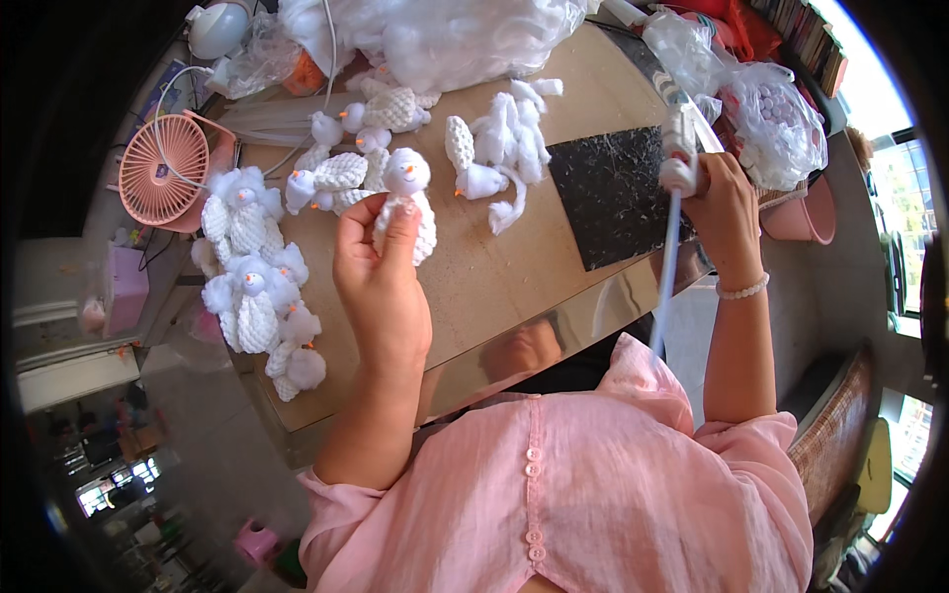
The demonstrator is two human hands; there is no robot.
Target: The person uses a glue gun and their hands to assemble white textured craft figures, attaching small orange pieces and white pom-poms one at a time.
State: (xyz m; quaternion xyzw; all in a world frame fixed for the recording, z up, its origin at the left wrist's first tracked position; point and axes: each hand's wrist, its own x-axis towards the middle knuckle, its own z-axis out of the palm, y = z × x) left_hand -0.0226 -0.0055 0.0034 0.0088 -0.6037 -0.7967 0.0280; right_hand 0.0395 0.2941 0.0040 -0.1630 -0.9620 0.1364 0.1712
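Between the thumb and fingers of my left hand (pixel 385 289) is a small white crocheted snowman doll (pixel 408 174). It is upright, with an orange nose and a drawn face turned towards me. My right hand (pixel 721 207) is closed around a white hot glue gun (pixel 678 144) at the table's right side. A long translucent glue stick (pixel 669 259) juts from the gun towards my body. Beneath the gun lies a black speckled mat (pixel 608 196). To the right of the held doll rest an unattached-looking snowman head (pixel 480 181) and several white fluffy strips (pixel 511 133).
Several finished-looking snowman dolls (pixel 252 311) line the table's left edge, with more bodies (pixel 341 172) behind my left hand. A pink fan (pixel 164 170) stands at left. A large bag of white stuffing (pixel 452 44) fills the back; a plastic bag (pixel 775 118) sits at right.
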